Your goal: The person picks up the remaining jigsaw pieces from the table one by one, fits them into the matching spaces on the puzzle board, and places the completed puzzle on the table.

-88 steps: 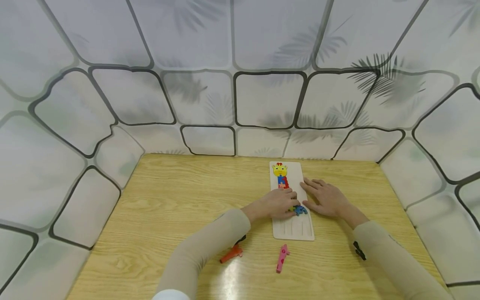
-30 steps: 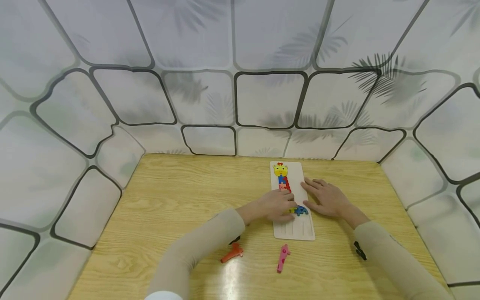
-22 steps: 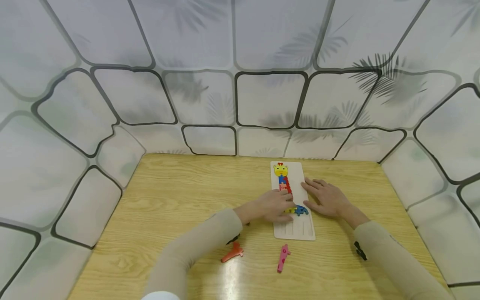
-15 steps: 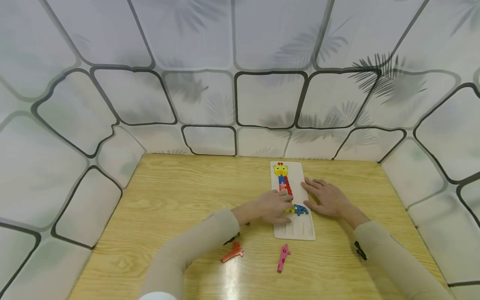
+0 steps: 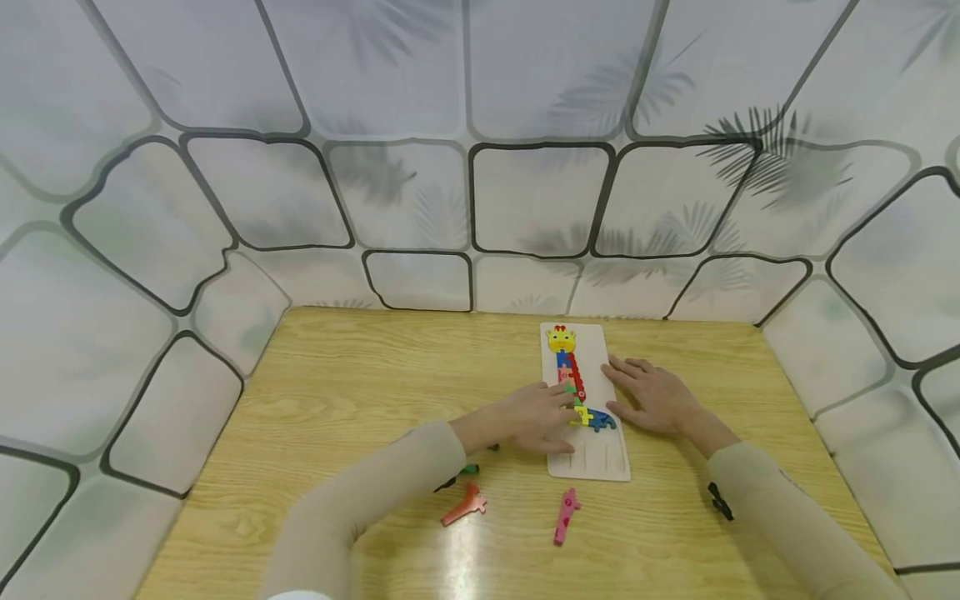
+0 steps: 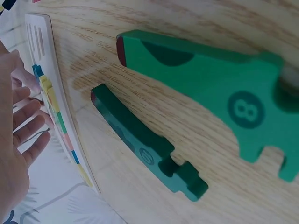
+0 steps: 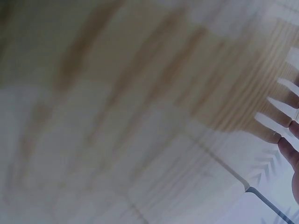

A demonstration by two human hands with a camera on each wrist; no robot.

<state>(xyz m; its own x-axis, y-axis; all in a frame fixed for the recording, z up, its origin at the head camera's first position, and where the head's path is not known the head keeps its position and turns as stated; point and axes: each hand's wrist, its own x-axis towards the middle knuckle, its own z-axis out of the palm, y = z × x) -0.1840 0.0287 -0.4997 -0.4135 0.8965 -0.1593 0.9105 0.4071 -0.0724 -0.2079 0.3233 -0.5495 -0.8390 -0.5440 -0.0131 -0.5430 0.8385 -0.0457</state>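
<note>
A pale puzzle board (image 5: 596,350) holds a partly filled giraffe: a yellow head (image 5: 561,339), a blue, pink and green neck, a long red piece (image 5: 576,375), a yellow piece (image 5: 582,416) and a blue rear piece (image 5: 602,420). My left hand (image 5: 536,418) reaches over the board's left side with relaxed fingers, covering part of the body. In the left wrist view those fingers are spread and hold nothing. My right hand (image 5: 651,397) lies flat, its fingertips at the board's right edge.
An orange piece (image 5: 465,505) and a pink piece (image 5: 566,517) lie on the wooden table (image 5: 390,367) nearer me. Two green pieces, one marked 8 (image 6: 205,79) and a darker one (image 6: 145,140), lie beneath my left wrist. A patterned wall (image 5: 420,279) borders the table.
My left hand has drawn back leftward across the board, uncovering the green and yellow pieces. A green piece has come into view by the left sleeve. The right hand stays put.
</note>
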